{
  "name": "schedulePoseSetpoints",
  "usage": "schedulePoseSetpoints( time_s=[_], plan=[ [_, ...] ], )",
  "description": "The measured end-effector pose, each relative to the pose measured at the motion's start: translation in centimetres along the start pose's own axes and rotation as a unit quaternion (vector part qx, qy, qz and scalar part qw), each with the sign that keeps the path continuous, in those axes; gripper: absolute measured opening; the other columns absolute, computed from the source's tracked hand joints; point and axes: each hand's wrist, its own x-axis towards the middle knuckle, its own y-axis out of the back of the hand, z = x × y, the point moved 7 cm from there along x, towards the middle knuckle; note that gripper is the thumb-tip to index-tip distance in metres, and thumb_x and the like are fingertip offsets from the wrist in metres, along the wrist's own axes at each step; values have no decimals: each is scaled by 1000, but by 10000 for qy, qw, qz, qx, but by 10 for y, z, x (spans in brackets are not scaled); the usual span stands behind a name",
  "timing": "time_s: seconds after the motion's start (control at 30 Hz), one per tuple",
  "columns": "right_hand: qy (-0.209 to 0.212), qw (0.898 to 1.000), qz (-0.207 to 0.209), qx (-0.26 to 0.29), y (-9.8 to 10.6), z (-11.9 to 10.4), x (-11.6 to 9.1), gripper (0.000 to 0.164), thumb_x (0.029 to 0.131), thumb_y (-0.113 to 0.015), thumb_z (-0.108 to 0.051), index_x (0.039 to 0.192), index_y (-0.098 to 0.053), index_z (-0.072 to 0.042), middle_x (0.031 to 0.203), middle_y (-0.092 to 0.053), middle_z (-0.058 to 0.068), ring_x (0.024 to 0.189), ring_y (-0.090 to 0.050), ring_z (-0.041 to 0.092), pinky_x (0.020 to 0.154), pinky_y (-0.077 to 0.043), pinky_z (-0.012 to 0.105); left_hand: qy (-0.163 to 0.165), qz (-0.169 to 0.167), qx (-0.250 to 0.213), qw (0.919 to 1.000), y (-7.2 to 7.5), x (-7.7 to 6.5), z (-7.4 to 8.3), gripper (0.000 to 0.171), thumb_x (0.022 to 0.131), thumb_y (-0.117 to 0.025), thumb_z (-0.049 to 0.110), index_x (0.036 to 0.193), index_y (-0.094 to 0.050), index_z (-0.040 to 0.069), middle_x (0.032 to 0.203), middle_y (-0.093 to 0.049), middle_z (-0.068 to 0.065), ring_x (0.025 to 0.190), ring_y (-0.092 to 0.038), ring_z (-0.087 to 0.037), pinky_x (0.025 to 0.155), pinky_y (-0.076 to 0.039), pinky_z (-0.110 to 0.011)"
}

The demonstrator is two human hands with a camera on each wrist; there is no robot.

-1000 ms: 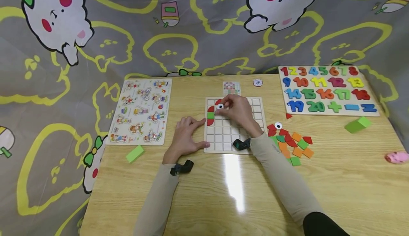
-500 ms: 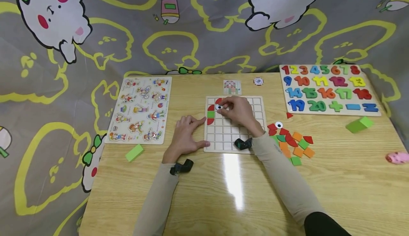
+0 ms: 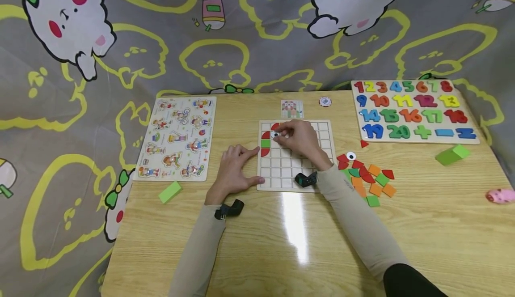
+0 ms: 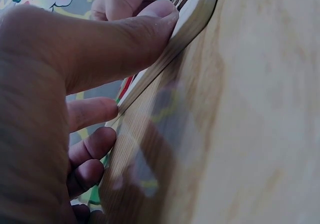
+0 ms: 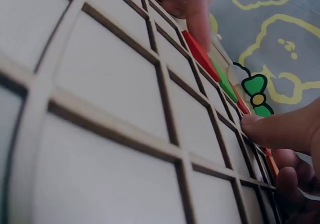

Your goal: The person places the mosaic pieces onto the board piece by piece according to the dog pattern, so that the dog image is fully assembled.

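A wooden grid board point(image 3: 276, 172) lies in the middle of the table. On its upper left are red quarter-round tiles point(image 3: 265, 152) and one green square tile point(image 3: 265, 143). My left hand point(image 3: 232, 171) rests at the board's left side, thumb and forefinger spread and touching its edge. In the left wrist view the thumb point(image 4: 145, 34) presses on that edge. With thumb and fingertips my right hand point(image 3: 299, 138) pinches a white round eye tile point(image 3: 275, 134) at a cell beside the red tiles. Its fingers partly cover the eye tile.
Loose red, green and orange tiles point(image 3: 375, 190) lie right of the board, with another eye tile point(image 3: 351, 156). A pattern card point(image 3: 292, 108) and a round chip point(image 3: 325, 102) lie behind. A number puzzle point(image 3: 416, 111), picture puzzle point(image 3: 175, 138), green blocks point(image 3: 170, 192) and pink pig point(image 3: 500, 195) stand around.
My right hand has shifted the eye tile slightly left and down to a cell beside the red tiles. My left hand has stayed at the board's edge.
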Motion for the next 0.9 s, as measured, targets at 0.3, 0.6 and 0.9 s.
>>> schedulePoseSetpoints(
  time_s=[0.3, 0.6, 0.9],
  plan=[
    [-34, 9982, 311, 505, 56, 11, -21, 26, 83, -81, -24, 104, -77, -10, 84, -67, 3, 70, -59, 18, 61, -45, 26, 32, -43, -26, 10000, -1, 1, 7, 93, 69, -76, 67, 148, -47, 29, 113, -49, 0, 97, -38, -20, 86, -29, -37],
    [-818, 9946, -394, -503, 128, 70, -88, 34, 85, -78, -29, 113, -73, -10, 94, -69, 5, 79, -61, 21, 68, -48, 31, 58, 46, -48, 10000, 2, -2, 6, 92, 68, -76, 66, 147, -48, 30, 115, -50, -1, 98, -38, -21, 85, -28, -37],
    [-863, 9888, -988, -711, 131, 99, -124, 29, 85, -79, -22, 110, -73, -9, 92, -69, 5, 79, -61, 20, 71, -49, 31, 61, 60, -107, 9999, 0, -3, 11, 89, 69, -79, 62, 147, -49, 29, 115, -50, -1, 100, -39, -22, 89, -28, -39]
  ],
)
